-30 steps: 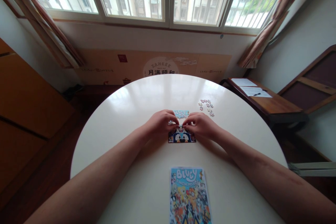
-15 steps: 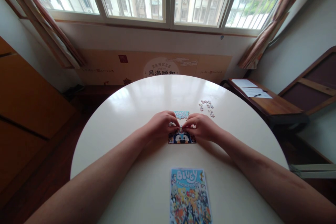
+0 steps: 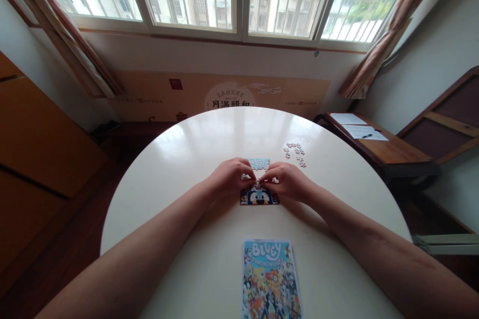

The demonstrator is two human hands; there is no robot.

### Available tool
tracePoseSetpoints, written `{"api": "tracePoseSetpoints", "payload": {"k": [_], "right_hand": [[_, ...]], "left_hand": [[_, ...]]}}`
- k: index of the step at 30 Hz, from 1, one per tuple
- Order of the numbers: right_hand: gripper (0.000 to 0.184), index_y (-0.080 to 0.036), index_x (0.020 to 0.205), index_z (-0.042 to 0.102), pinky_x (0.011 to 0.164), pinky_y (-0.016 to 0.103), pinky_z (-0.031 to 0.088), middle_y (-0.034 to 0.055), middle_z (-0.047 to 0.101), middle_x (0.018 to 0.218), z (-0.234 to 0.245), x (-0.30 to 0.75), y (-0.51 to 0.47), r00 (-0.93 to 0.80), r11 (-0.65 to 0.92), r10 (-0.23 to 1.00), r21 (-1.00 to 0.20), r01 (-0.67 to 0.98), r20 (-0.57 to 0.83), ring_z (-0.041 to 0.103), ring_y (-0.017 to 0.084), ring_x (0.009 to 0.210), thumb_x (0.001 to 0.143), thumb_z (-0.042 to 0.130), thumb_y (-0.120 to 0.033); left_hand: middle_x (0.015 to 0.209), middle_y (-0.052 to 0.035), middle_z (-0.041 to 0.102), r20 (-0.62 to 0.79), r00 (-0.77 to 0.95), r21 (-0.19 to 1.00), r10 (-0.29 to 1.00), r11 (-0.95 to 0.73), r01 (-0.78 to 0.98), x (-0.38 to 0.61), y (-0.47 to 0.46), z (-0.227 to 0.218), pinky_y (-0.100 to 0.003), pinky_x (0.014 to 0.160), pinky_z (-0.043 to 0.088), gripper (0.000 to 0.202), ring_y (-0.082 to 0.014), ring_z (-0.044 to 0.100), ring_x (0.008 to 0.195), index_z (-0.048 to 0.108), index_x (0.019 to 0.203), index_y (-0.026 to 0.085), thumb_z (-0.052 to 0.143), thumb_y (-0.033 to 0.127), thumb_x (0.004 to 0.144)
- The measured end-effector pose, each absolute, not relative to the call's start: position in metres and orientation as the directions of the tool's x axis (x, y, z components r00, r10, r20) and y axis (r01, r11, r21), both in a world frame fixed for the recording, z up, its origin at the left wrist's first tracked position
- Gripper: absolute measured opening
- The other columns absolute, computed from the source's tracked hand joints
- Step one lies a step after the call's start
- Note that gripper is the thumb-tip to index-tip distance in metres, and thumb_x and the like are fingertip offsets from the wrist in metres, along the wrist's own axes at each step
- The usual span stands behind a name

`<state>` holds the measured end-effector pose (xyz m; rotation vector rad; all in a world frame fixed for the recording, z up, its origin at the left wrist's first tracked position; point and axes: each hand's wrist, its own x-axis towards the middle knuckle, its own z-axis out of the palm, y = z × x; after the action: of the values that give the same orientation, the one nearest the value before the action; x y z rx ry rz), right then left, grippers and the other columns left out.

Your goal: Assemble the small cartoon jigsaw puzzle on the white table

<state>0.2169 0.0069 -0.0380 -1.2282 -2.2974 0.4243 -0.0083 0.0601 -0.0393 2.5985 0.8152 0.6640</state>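
Observation:
A partly assembled jigsaw puzzle (image 3: 259, 198) lies flat on the white table, with a blue dog's face along its near edge and pale blue lettering at its far edge. My left hand (image 3: 234, 178) rests at the puzzle's left side, thumb and fingers closed in a pinch near its middle. From the right side, my right hand (image 3: 286, 179) pinches close by, its fingertips almost meeting the left ones. Small puzzle pieces show at the fingertips; their outlines are partly covered by my fingers. Several loose puzzle pieces (image 3: 298, 150) lie beyond my right hand.
A Bluey picture sheet (image 3: 270, 279) lies on the round white table (image 3: 168, 269) towards me. To the right, a wooden side table (image 3: 389, 152) bears papers (image 3: 364, 132) and a pen. A printed cardboard panel (image 3: 149, 94) stands below the window.

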Motion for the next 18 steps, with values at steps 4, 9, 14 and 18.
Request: {"api": "tracePoseSetpoints", "payload": {"k": [4,9,14,18], "right_hand": [[0.013,-0.03,0.087,0.08,0.07,0.029,0.046,-0.0011,0.07,0.079,-0.0385,0.217,0.0071,-0.474,0.551,0.834,-0.486,0.678,0.284,0.062,0.015,0.077,0.086,0.069,-0.023],[0.012,-0.029,0.088,0.08,0.07,0.029,0.046,-0.001,0.071,0.079,-0.0392,0.2178,0.0079,-0.48,0.56,0.827,-0.485,0.671,0.291,0.063,0.015,0.076,0.086,0.069,-0.022],[0.011,-0.028,0.088,0.079,0.07,0.028,0.046,-0.0009,0.071,0.08,-0.039,0.2181,0.0087,-0.479,0.56,0.827,-0.501,0.66,0.293,0.063,0.014,0.074,0.085,0.07,-0.021],[0.013,-0.028,0.091,0.079,0.07,0.027,0.046,-0.0013,0.071,0.08,-0.0377,0.2177,0.0085,-0.463,0.54,0.841,-0.494,0.681,0.281,0.063,0.014,0.073,0.084,0.07,-0.021]], "left_hand": [[0.087,-0.0008,0.07,0.317,0.727,0.444,0.609,-0.773,0.454,-0.0085,0.0606,-0.0397,-0.027,0.071,0.047,0.011,-0.0149,0.064,0.078,0.08,0.08,0.028,0.072,0.021,0.08],[0.087,-0.0005,0.07,0.312,0.727,0.451,0.612,-0.769,0.453,-0.0083,0.0599,-0.0388,-0.027,0.072,0.047,0.01,-0.0146,0.064,0.078,0.08,0.08,0.027,0.072,0.021,0.08],[0.086,-0.0011,0.069,0.298,0.736,0.466,0.609,-0.765,0.444,-0.0082,0.0591,-0.0367,-0.027,0.072,0.047,0.01,-0.0148,0.063,0.077,0.08,0.082,0.025,0.071,0.02,0.08],[0.084,-0.0011,0.069,0.291,0.74,0.472,0.606,-0.764,0.44,-0.0084,0.0602,-0.0373,-0.026,0.072,0.047,0.014,-0.0147,0.063,0.076,0.08,0.083,0.025,0.068,0.017,0.08]]}}
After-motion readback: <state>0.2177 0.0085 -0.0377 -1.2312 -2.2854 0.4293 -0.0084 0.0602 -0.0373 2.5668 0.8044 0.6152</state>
